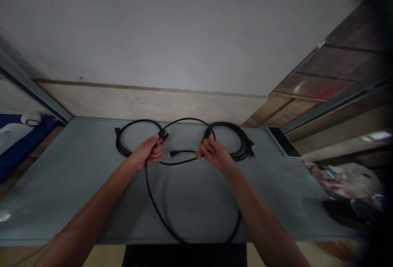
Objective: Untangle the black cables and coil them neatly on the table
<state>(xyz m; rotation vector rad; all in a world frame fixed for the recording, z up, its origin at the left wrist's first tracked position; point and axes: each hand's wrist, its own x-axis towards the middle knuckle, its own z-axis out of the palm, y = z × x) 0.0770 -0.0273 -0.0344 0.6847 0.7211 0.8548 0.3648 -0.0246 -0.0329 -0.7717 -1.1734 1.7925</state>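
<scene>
1. One coil (120, 148) lies on the worktop (92, 152) in my head view, just beside my left hand (151, 151); a second coil (245, 141) lies beside my right hand (214, 152).
2. My left hand is closed, pinching black cable (150, 189) by a dark connector (163, 134). From there, a wide loop bends toward me to the worktop's near edge.
3. My right hand is curled tight, gripping cable too; my fingers hide how many strands.
4. Between my hands a plug (175, 153) rests, and behind it cable arcs along the back.
5. A phone (283, 142) lies well apart, near the far right corner.
</scene>
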